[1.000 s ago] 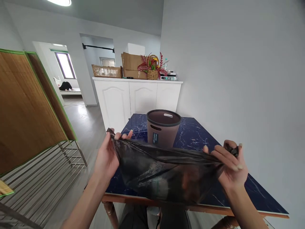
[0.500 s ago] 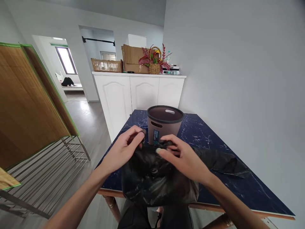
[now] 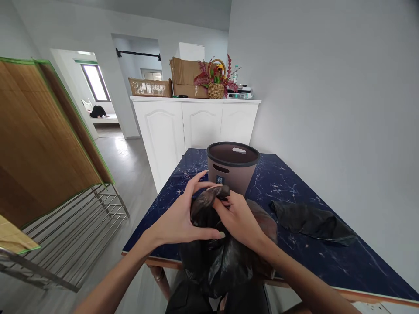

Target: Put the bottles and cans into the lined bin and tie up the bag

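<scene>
A full-looking black plastic bag (image 3: pixel 225 261) hangs over the front edge of the blue marbled table (image 3: pixel 288 179). My right hand (image 3: pixel 237 216) is closed on its gathered top. My left hand (image 3: pixel 185 216) curves around the left side of that neck, thumb and fingers spread wide and touching the plastic. Just behind the hands stands a brownish-pink bin (image 3: pixel 234 174) with a dark rim, upright, with oval handle holes. Another black plastic bag (image 3: pixel 314 222) lies flattened on the table to the right.
A white cabinet (image 3: pixel 203 124) behind the table carries cardboard boxes (image 3: pixel 150 88) and a flower basket (image 3: pixel 216 90). At left is a metal rack (image 3: pixel 78 226) with a bamboo mat (image 3: pixel 42 144). Far back, a person's dark-clothed legs (image 3: pixel 98 111) rest on a bed.
The bag's spread top is now bunched together in my right hand. My left hand has opened from its pinch and moved round the neck. The view has shifted slightly.
</scene>
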